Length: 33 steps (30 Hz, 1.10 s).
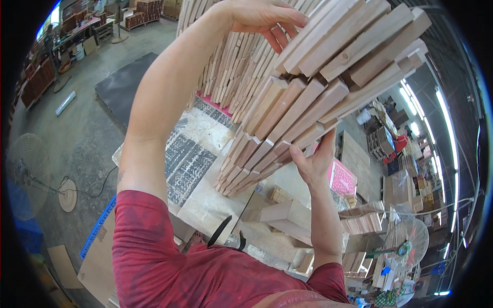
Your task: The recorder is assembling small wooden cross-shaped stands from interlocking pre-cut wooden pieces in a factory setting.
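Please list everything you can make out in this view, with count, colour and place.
Near stack of wooden strips: too many to count, pale brown, centre
Rear strips: many, pale wood, behind the near stack
Floor sheet: one, dark grey, upper left
Tube-like item: one, silvery, left floor
Left fan: one, pale base, far left
Right fan: one, green hub, lower right
Patterned sheet: one, pink, beyond the right wrist
Ceiling lights: several, white, right
Background clutter: uncountable, mixed, edges
Shirt: one, red, bottom
Left hand: one, bare, at the near stack's upper left
Right hand: one, bare, at its lower right
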{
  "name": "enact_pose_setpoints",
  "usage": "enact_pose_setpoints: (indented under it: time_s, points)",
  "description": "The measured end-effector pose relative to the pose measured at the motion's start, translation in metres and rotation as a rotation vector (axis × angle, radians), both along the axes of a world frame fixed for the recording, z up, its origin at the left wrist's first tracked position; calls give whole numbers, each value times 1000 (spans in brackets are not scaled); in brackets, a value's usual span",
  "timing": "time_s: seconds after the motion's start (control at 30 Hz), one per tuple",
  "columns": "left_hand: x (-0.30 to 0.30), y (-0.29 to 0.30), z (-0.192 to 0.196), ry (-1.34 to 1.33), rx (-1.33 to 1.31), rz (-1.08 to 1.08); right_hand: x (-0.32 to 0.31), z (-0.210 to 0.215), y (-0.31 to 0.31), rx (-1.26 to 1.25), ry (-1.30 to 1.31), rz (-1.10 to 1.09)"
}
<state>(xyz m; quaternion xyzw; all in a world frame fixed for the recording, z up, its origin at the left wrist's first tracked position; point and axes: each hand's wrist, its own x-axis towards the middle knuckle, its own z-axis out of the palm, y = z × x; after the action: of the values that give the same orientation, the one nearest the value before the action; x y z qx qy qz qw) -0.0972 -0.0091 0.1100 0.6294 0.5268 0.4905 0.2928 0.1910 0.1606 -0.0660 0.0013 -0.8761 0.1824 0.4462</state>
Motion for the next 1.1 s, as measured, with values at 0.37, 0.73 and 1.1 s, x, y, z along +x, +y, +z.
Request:
enact_pose_setpoints:
  time_s: [0.37, 0.73, 1.1]
  points:
    - [27, -3, -35, 54, 285, 253, -7, 6, -2, -36, 18, 18]
    - [83, 24, -66, -505, 524, 452, -2, 5, -6, -43, 46, 49]
    - [95, 33, -71, -569, 658, 569, -5, 8, 1, -52, 25, 18]
